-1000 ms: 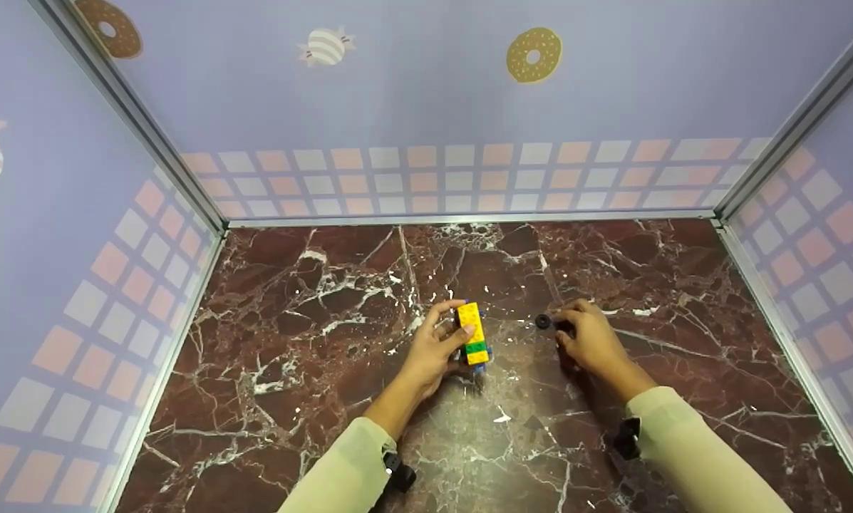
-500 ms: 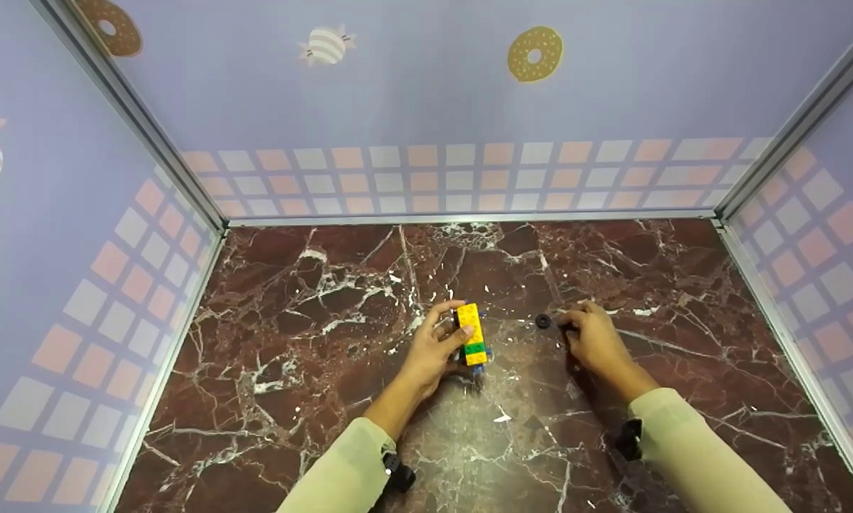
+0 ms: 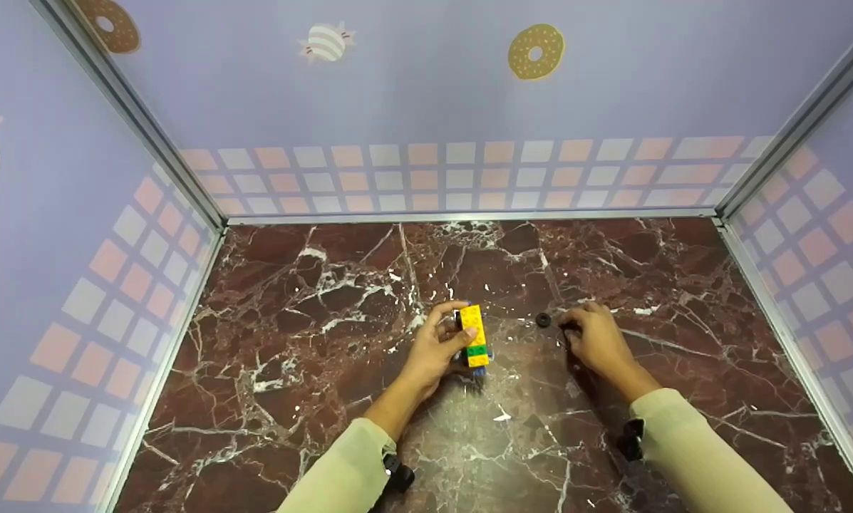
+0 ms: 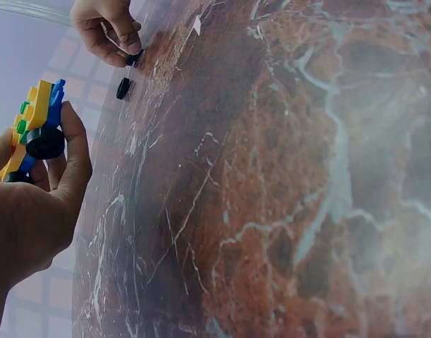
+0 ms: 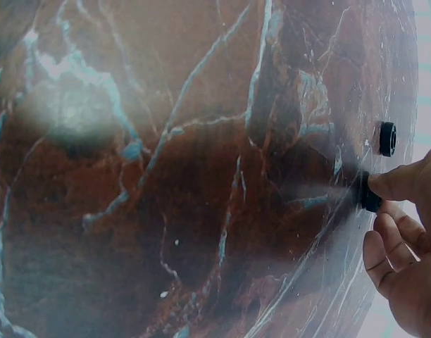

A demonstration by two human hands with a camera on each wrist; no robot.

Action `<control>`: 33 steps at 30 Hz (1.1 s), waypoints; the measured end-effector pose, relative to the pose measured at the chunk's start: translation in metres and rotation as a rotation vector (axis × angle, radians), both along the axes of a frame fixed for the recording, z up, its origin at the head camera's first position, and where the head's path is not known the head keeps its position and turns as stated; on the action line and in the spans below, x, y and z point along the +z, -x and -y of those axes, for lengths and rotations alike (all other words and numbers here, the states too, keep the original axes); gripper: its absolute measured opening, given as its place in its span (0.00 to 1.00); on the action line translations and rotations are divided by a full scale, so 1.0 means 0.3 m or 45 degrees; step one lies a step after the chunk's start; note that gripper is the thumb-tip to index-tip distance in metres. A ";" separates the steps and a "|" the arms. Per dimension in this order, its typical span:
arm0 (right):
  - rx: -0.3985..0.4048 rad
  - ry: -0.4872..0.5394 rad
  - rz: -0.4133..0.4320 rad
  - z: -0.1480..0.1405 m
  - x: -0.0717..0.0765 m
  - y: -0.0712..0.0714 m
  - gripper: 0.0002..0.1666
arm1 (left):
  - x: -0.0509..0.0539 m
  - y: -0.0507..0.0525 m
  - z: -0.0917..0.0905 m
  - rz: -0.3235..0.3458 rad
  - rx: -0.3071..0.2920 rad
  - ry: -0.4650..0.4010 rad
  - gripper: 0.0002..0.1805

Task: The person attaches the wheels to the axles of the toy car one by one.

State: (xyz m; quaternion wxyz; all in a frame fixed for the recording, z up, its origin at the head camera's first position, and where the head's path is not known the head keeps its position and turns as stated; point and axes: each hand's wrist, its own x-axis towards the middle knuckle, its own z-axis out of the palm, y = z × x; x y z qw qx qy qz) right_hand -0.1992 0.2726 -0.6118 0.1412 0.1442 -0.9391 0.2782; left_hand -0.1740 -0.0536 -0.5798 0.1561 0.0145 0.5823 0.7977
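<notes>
My left hand grips a toy brick car with a yellow top, one green strip and blue parts below. Two black wheels show on the near side of the car in the left wrist view. To the right, my right hand pinches a small black wheel between thumb and fingers, close to the tabletop. Another black wheel lies on the table just left of that hand, apart from it. The far side of the car is hidden in the wrist views.
A dark red marbled tabletop lies under both hands. Purple panels with pink and white squares wall it in at the back and both sides, with metal strips along the edges.
My right hand has shifted slightly to the right, farther from the loose wheel. My left hand and the car have barely moved.
</notes>
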 end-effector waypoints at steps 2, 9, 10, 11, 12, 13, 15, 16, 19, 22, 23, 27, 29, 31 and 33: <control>-0.010 0.001 0.028 0.003 0.007 0.000 0.14 | 0.000 0.001 -0.002 -0.003 0.004 0.012 0.29; -0.059 -0.017 0.158 0.058 0.106 -0.025 0.12 | 0.002 0.000 -0.007 -0.018 0.022 0.057 0.29; -0.064 -0.005 0.159 0.065 0.109 -0.025 0.12 | 0.002 0.000 -0.008 -0.018 0.022 0.056 0.30; -0.063 0.013 0.155 0.072 0.112 -0.025 0.13 | 0.003 0.000 -0.008 -0.017 0.019 0.054 0.30; -0.061 0.031 0.147 0.081 0.115 -0.025 0.13 | 0.003 0.000 -0.009 -0.012 0.015 0.047 0.30; -0.054 0.048 0.136 0.091 0.118 -0.025 0.13 | 0.003 0.000 -0.009 -0.004 0.009 0.039 0.31; -0.034 0.083 0.109 0.110 0.123 -0.025 0.14 | 0.002 0.002 -0.010 0.018 -0.003 0.016 0.32; -0.022 0.099 0.094 0.120 0.126 -0.025 0.14 | 0.000 0.003 -0.010 0.027 -0.011 0.005 0.32; 0.014 0.144 0.051 0.151 0.138 -0.024 0.14 | -0.004 0.005 -0.011 0.061 -0.023 -0.019 0.32; 0.041 0.203 0.032 0.178 0.151 -0.025 0.16 | -0.004 0.004 -0.012 0.085 -0.030 -0.029 0.33; 0.050 0.223 0.033 0.187 0.155 -0.024 0.16 | -0.004 0.004 -0.012 0.094 -0.032 -0.031 0.33; 0.085 0.291 0.038 0.213 0.169 -0.024 0.18 | -0.002 0.003 -0.012 0.118 -0.043 -0.044 0.33; 0.100 0.305 0.047 0.223 0.179 -0.027 0.19 | 0.000 0.002 -0.013 0.127 -0.048 -0.055 0.32; 0.118 0.324 0.058 0.233 0.188 -0.029 0.19 | 0.000 0.002 -0.013 0.133 -0.050 -0.070 0.32; 0.130 0.344 0.081 0.242 0.194 -0.030 0.20 | 0.000 0.002 -0.014 0.145 -0.048 -0.085 0.33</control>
